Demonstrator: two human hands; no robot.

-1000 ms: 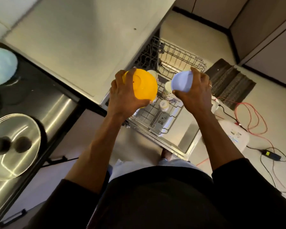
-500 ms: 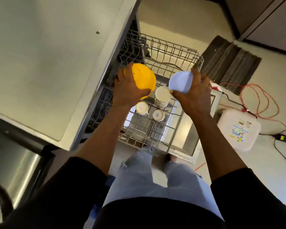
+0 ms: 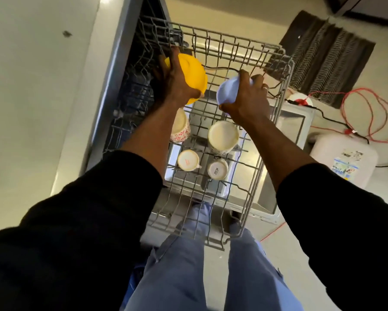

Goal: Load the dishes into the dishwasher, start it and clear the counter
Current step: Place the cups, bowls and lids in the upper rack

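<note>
Yellow bowl [image 3: 193, 74], pale lavender bowl [image 3: 227, 92]

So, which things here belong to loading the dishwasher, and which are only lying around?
Part of the job:
- yellow bowl, gripped by the left hand
- pale blue bowl, gripped by the right hand
- wire rack, pulled out
- four upturned cups standing in it

Just lying about, on the floor:
- red cable
- white container
- dark mat
</note>
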